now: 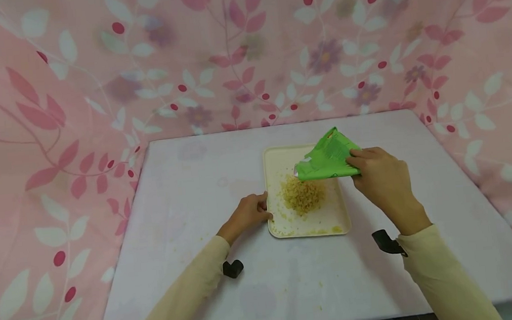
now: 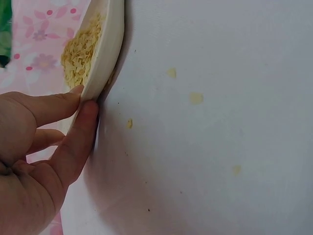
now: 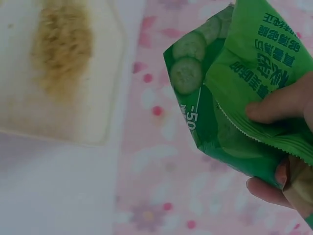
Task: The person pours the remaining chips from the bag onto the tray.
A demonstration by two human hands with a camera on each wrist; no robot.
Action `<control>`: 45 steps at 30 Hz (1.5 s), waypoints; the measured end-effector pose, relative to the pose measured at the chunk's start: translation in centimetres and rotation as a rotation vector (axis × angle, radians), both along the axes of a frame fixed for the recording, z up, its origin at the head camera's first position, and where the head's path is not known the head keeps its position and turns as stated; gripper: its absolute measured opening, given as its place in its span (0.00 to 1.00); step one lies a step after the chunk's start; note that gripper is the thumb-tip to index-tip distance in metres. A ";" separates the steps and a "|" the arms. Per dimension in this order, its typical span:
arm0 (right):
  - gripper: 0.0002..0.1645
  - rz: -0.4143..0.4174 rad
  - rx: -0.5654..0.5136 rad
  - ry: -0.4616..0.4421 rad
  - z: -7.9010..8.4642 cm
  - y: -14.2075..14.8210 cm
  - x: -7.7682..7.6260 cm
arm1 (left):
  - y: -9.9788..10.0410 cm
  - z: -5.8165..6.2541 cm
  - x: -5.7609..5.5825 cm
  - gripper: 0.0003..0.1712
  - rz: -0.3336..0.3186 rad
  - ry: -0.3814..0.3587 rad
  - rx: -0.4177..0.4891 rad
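Observation:
A cream rectangular tray (image 1: 339, 219) lies on the table with a heap of crushed yellow chips (image 1: 303, 194) in its middle. My left hand (image 1: 252, 211) grips the tray's left rim; in the left wrist view its thumb and a finger pinch that edge. Above the tray's far right side, my right hand (image 1: 380, 172) holds a green chip bag (image 1: 329, 156), tilted with its torn end toward the heap. Cucumber slices are printed on the bag (image 3: 188, 73) in the right wrist view. What is left inside the bag is hidden.
A white cloth covers the table (image 1: 194, 185), with a few crumbs (image 2: 195, 98) scattered on it left of the tray and near the front edge. Pink floral fabric (image 1: 237, 55) hangs behind and along both sides.

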State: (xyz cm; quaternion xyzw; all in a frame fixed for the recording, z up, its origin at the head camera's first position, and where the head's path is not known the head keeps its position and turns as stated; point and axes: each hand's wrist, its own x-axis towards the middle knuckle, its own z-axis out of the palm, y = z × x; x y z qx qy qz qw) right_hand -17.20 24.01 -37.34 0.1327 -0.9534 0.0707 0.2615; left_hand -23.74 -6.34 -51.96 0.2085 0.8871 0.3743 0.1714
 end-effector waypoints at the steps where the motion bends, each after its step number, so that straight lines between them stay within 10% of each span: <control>1: 0.19 0.009 -0.018 0.038 0.4 -0.1 0.2 | 0.0 0.0 -0.1 0.42 0.001 -0.002 -0.001; 5: 0.19 0.034 -0.064 0.100 -0.4 -0.2 0.0 | 0.0 0.0 -0.3 0.41 0.000 0.017 0.012; 11: 0.18 -0.028 -0.108 -0.040 -3.8 0.5 -0.4 | -0.3 -0.2 0.0 0.40 -0.018 0.017 0.013; 17: 0.18 0.009 -0.145 0.146 -1.9 0.0 0.5 | -0.3 0.1 -0.1 0.39 -0.002 0.015 0.024; 22: 0.16 -0.022 -0.093 -0.008 -3.6 -0.2 0.2 | -0.4 0.0 0.1 0.39 -0.011 0.019 0.023; 29: 0.19 0.011 -0.080 0.145 -1.4 -0.5 0.9 | -0.3 0.3 0.0 0.41 -0.002 0.005 0.030; 35: 0.16 -0.035 0.039 -0.070 -2.2 -0.3 0.3 | -0.2 0.1 0.2 0.39 -0.012 0.002 0.031; 41: 0.19 0.018 0.006 0.080 -0.2 -0.7 1.5 | -0.2 0.3 0.1 0.40 -0.011 0.010 0.030; 45: 0.18 0.012 0.021 -0.027 -1.1 -0.8 1.1 | -0.2 0.2 0.1 0.39 -0.004 0.018 0.011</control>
